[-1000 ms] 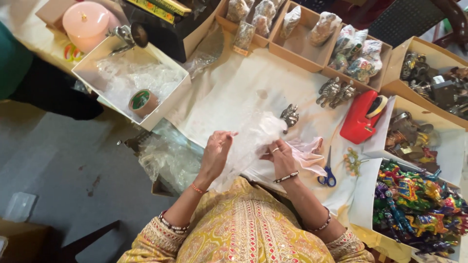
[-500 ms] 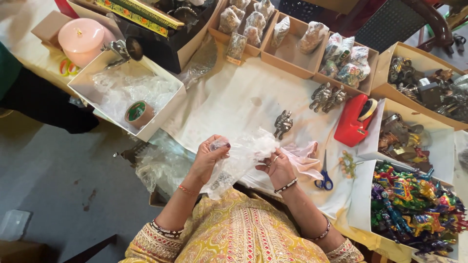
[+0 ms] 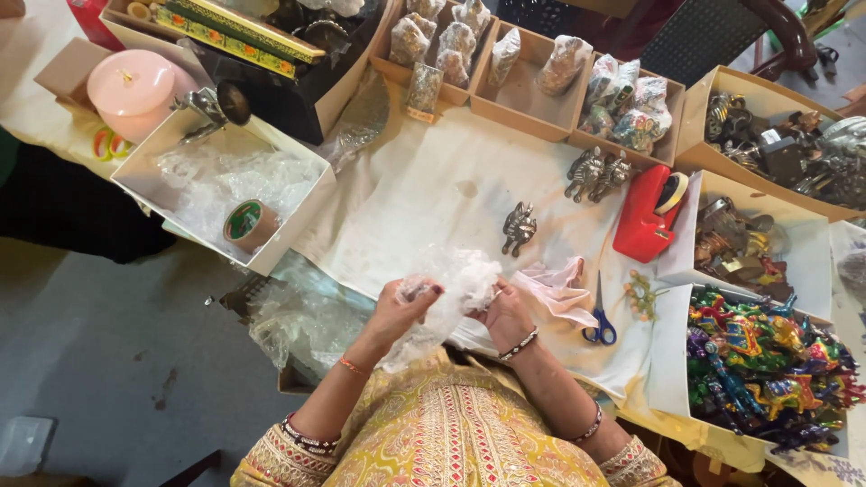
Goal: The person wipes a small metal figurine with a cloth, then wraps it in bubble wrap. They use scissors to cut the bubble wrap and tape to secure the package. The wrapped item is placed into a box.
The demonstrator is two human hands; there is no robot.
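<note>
Both my hands hold a crumpled sheet of clear bubble wrap (image 3: 456, 287) over the near edge of the white-covered table (image 3: 433, 194). My left hand (image 3: 403, 307) pinches its left side, with a small silvery piece showing between the fingers. My right hand (image 3: 505, 313) grips the right side from below. A small metal animal figurine (image 3: 518, 227) stands on the cloth just beyond my hands. A pink plastic bag (image 3: 561, 287) lies right of my right hand.
Blue-handled scissors (image 3: 600, 323) and a red tape dispenser (image 3: 648, 212) lie to the right. Two more metal figurines (image 3: 597, 173) stand farther back. A white box (image 3: 225, 194) with wrap and a tape roll (image 3: 249, 224) sits left. Cardboard boxes of wrapped goods and coloured toys (image 3: 767, 365) ring the table.
My hands have drawn the bubble wrap nearer to my body and bunched it tighter. The camera view has shifted, so the table sits higher in view.
</note>
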